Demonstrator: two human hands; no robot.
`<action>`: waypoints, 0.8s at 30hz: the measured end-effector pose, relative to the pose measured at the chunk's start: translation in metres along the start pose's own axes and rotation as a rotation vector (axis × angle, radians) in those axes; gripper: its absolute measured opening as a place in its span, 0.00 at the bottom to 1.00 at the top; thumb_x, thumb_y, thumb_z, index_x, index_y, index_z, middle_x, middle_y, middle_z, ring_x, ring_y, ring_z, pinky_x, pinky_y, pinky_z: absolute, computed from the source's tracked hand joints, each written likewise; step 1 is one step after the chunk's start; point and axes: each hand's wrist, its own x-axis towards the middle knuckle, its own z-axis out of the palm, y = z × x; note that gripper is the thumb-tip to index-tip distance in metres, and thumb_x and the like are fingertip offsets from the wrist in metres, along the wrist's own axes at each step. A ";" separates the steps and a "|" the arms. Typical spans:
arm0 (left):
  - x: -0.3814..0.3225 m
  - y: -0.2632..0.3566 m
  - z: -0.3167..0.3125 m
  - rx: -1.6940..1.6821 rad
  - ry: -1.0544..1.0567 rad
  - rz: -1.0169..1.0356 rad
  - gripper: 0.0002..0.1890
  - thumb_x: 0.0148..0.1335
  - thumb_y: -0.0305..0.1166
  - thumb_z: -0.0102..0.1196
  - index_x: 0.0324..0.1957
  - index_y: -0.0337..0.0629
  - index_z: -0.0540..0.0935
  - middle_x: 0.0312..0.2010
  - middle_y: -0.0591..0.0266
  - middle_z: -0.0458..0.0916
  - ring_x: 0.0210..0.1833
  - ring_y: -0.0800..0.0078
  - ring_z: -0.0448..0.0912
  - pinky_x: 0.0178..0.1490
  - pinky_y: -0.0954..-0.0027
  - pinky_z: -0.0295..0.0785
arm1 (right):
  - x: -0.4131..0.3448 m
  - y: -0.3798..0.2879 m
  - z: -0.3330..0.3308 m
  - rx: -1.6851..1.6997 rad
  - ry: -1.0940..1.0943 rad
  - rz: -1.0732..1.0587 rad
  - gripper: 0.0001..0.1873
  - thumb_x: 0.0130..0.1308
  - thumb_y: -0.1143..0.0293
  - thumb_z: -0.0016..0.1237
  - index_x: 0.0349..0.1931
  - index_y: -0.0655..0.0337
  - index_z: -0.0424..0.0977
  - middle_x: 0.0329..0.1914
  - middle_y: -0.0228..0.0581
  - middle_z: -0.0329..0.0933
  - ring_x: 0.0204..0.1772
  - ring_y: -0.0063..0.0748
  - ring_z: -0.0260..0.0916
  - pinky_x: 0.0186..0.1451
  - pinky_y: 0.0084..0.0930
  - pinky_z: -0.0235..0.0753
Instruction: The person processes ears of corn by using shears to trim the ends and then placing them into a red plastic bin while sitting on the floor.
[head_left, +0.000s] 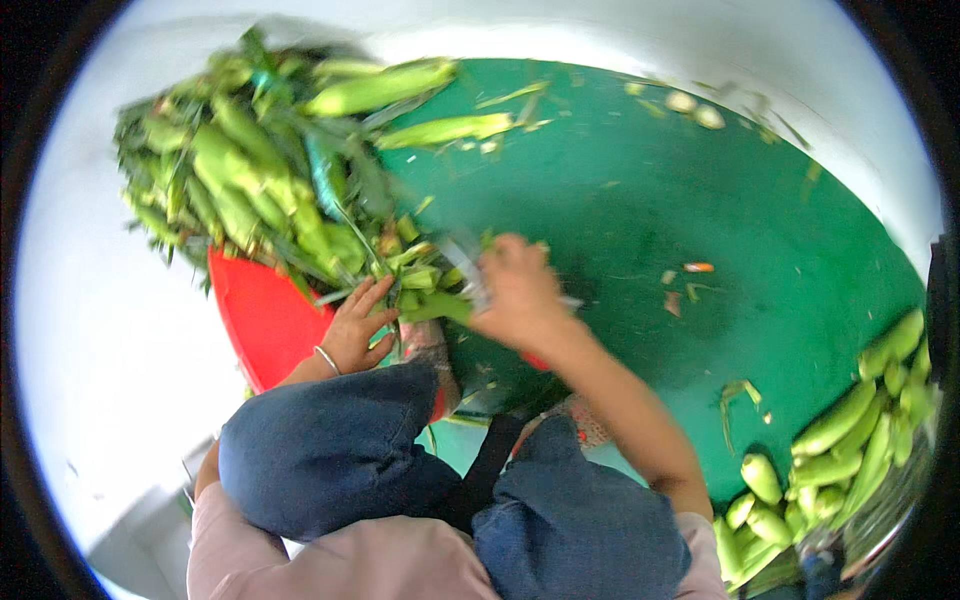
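Green husk leaves and cut stalk ends (424, 281) lie between my two hands, beside a big heap of corn ears in green husks (240, 172). My left hand (358, 322), with a bangle at the wrist, rests at the left edge of these stalks, fingers spread; whether it grips a leaf is unclear. My right hand (517, 289) is blurred by motion at their right side, over the green floor. A pale, blade-like thing (463, 262) shows beside its fingers, too blurred to name, and whether the hand holds it cannot be told.
A red plastic container (262, 322) stands left, partly under the heap. Loose ears (382, 86) lie at the upper edge of the green floor (637, 210). More husked-green ears (832, 442) are piled lower right. Scraps and an orange piece (698, 267) lie right of my hands.
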 end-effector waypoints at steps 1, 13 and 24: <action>-0.018 0.001 0.004 -0.041 0.058 -0.034 0.18 0.50 0.30 0.56 0.46 0.40 0.78 0.65 0.46 0.57 0.64 0.43 0.61 0.61 0.52 0.63 | 0.011 0.003 -0.020 -0.027 0.057 -0.017 0.26 0.40 0.64 0.57 0.42 0.66 0.70 0.51 0.52 0.61 0.52 0.55 0.60 0.51 0.49 0.69; -0.066 -0.095 0.000 -0.193 0.561 -0.403 0.07 0.54 0.25 0.52 0.36 0.36 0.76 0.34 0.52 0.75 0.31 0.59 0.78 0.36 0.66 0.74 | 0.070 0.002 -0.019 -0.541 0.084 0.068 0.28 0.43 0.68 0.56 0.49 0.62 0.68 0.52 0.49 0.61 0.56 0.53 0.59 0.55 0.47 0.68; -0.143 -0.245 0.050 0.068 0.641 -0.458 0.10 0.50 0.25 0.53 0.37 0.41 0.77 0.32 0.51 0.75 0.38 0.52 0.74 0.42 0.58 0.71 | -0.009 -0.076 0.051 -0.172 -0.084 -0.057 0.33 0.44 0.79 0.51 0.56 0.65 0.59 0.61 0.66 0.51 0.59 0.70 0.54 0.62 0.50 0.60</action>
